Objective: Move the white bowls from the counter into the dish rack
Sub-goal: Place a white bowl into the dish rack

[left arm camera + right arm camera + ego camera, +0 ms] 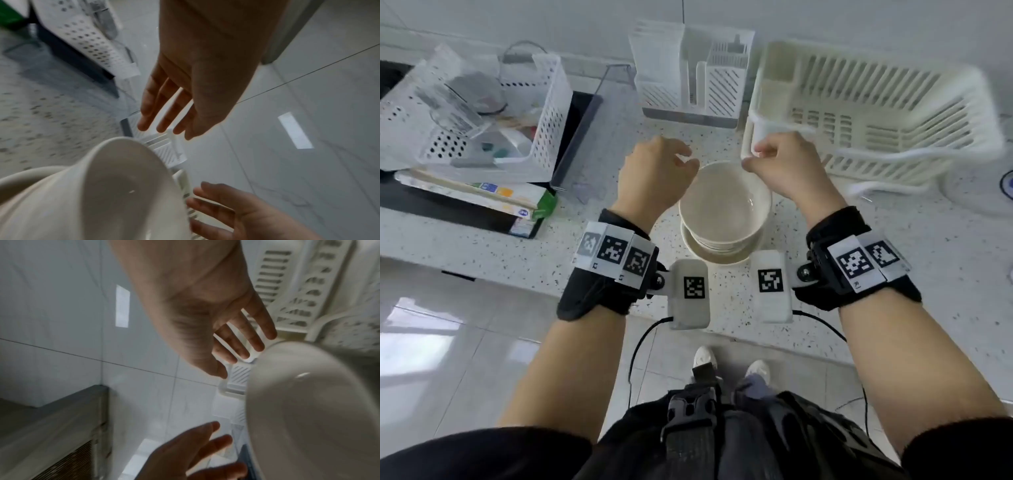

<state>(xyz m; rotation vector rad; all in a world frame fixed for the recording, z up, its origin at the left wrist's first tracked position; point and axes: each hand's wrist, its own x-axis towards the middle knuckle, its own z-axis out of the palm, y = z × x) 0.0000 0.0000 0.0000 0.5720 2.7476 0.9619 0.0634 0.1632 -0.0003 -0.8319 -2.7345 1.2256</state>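
Observation:
A stack of white bowls (724,212) stands on the speckled counter (893,260), straight in front of me. My left hand (681,161) hovers at the far left of the top bowl's rim, and my right hand (753,157) at its far right. In the left wrist view the left hand's fingers (162,113) are straight above the top bowl (102,186) and touch nothing. The right hand's fingers (242,340) are likewise spread beside the bowl (308,410), holding nothing. The cream slatted dish rack (876,116) sits at the right rear with no dishes visible in it.
A white utensil holder (688,75) stands behind the bowls. At the left, a perforated white basket (482,113) with odds and ends rests on a black tray (578,137), with flat boxes (476,195) in front. The counter's front edge runs just below my wrists.

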